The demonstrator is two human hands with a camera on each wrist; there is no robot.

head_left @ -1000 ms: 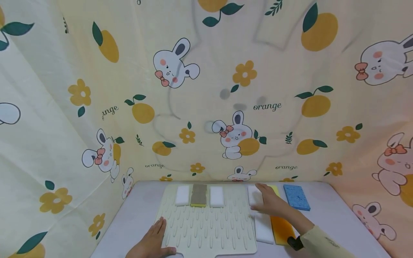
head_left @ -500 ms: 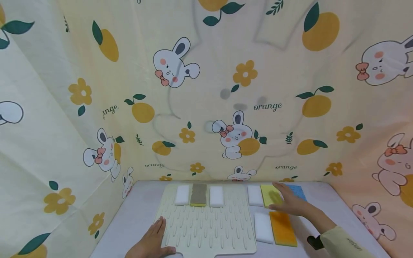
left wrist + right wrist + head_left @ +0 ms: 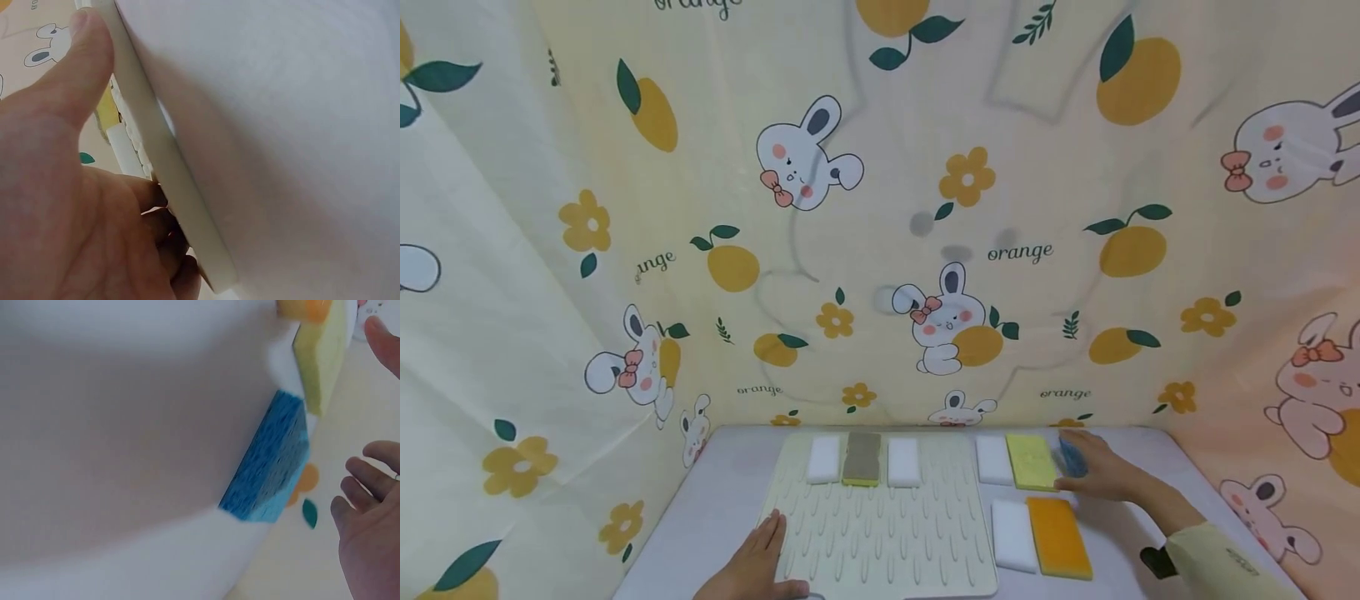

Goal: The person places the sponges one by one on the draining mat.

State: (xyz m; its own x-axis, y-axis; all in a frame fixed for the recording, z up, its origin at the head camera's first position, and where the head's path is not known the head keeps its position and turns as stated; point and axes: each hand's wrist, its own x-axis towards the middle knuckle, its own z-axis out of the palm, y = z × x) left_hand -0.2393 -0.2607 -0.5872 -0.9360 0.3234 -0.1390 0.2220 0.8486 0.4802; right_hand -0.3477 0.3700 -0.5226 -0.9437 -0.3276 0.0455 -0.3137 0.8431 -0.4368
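My left hand (image 3: 748, 558) lies at the left edge of a cream ribbed board (image 3: 940, 575), fingers extended, thumb near the lower edge; in the left wrist view its thumb and fingertips are against the board's side. My right hand (image 3: 1101, 469) reaches over a blue sponge (image 3: 269, 462) at the table's back right, partly covering it in the head view. In the right wrist view, its fingers are spread and apart from the sponge. A yellow sponge (image 3: 1032, 461) lies just left of that hand.
Along the board's far end lie two white sponges (image 3: 824, 460) and, between them, a grey-topped yellow sponge (image 3: 862, 457). Right of the board are two more white sponges (image 3: 1013, 537) and an orange sponge (image 3: 1060, 537). A patterned curtain (image 3: 850, 250) rises behind the table.
My right hand has moved right, from over the white and yellow sponges to over the blue one, uncovering the others. My left hand has stayed at the board's edge.
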